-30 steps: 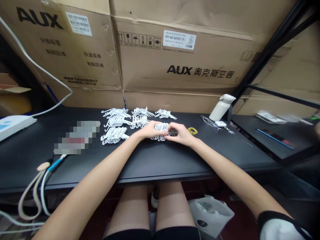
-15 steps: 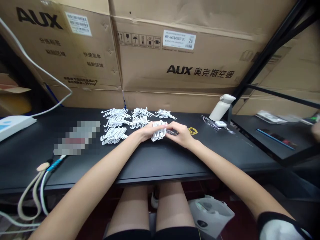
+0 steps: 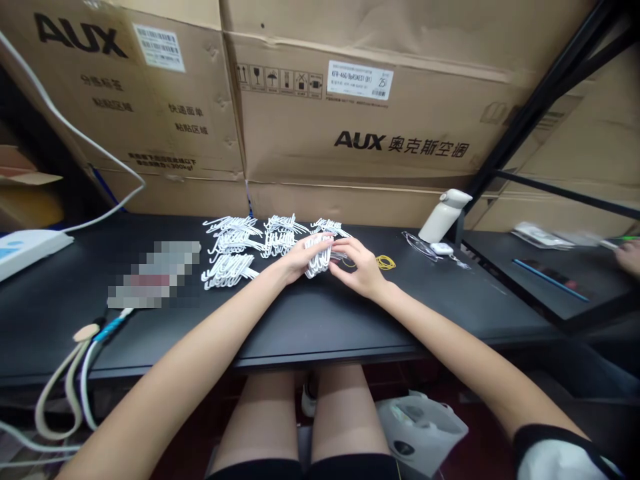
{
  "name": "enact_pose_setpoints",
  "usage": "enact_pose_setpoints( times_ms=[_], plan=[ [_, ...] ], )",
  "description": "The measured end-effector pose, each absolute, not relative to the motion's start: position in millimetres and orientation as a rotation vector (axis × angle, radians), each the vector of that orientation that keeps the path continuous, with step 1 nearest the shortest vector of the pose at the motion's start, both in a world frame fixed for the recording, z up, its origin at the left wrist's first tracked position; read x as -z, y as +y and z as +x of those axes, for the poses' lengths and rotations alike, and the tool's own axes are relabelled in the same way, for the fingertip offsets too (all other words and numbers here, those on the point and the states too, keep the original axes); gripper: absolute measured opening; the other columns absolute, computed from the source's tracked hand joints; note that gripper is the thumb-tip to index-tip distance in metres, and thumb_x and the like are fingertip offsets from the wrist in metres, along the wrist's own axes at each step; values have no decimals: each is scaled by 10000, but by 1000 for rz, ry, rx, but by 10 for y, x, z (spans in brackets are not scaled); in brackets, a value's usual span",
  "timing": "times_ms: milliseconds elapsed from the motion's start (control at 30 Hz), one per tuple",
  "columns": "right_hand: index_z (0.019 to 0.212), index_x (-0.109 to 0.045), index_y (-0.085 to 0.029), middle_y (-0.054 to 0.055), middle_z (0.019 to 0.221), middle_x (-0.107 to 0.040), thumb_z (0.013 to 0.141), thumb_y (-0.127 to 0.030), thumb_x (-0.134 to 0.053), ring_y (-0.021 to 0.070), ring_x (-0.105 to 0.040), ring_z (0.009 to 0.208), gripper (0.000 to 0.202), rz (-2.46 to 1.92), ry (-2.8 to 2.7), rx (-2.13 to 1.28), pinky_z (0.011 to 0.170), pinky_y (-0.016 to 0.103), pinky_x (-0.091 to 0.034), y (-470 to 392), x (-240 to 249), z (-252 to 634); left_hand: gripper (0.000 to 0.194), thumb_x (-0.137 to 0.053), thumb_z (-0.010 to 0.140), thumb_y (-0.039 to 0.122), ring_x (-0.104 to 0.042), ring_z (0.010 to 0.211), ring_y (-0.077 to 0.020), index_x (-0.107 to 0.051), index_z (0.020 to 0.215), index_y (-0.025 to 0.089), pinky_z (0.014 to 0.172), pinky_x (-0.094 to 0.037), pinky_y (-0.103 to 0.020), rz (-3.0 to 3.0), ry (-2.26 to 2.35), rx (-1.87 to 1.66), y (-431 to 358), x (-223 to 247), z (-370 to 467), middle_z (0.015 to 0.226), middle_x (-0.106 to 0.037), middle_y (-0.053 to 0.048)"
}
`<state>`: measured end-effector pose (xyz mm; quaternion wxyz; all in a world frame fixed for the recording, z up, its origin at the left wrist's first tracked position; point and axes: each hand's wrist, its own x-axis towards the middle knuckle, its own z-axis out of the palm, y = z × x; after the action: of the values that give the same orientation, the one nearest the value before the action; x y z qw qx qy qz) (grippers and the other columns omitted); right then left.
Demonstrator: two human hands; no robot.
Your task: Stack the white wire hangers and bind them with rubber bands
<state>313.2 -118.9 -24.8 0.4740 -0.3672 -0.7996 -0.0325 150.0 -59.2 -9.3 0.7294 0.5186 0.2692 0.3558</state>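
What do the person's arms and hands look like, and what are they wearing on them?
The left hand and right hand are bare, with no gloves, watch or bracelet to see. By the right elbow there's a pale sleeve with a wide black edge. Any left sleeve is out of the picture.

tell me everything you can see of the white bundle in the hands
The white bundle is many slender rods packed side by side, with rounded bends at the near end; metal or plastic, unclear which. The left hand grips it from the left; the right hand is at its right side. Whether it touches the black desk is unclear.
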Motion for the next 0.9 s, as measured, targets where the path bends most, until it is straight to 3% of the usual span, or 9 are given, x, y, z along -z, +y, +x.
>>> enact_pose_setpoints(
  times_ms=[133,267,500,900],
  plan=[
    [1001,-627,-224,93,1048,-647,831,-263,-608,235,-619,992,176,-944,-1948,-8,901,404,-505,-1154,274,3149,338,-688,789,338,-637,640,-157,-643,1088,187,634,-531,-307,1082,640,-694,-577,76,1475,801,-690,-34],
    [939,-633,-218,89,999,-663,836,-270,-598,233,-627,950,120,-974,-1926,-53,860,397,-512,-1134,261,3176,219,-662,759,255,-641,674,-170,-651,962,174,710,-536,-342,985,503,-616,-525,95,1447,779,-679,-30],
    [891,-636,-209,91,957,-673,830,-279,-601,229,-637,909,99,-989,-1877,-77,829,382,-514,-1136,230,3191,350,-577,640,95,-641,737,-178,-617,981,166,807,-529,-391,891,462,-586,-504,95,1416,832,-688,-37],
    [888,-648,-213,93,979,-665,839,-256,-589,226,-634,926,88,-951,-1912,-57,830,381,-520,-1154,245,3164,429,-614,637,57,-635,634,-142,-599,1055,151,655,-539,-296,1036,514,-632,-512,126,1446,753,-668,-15]
  ],
)
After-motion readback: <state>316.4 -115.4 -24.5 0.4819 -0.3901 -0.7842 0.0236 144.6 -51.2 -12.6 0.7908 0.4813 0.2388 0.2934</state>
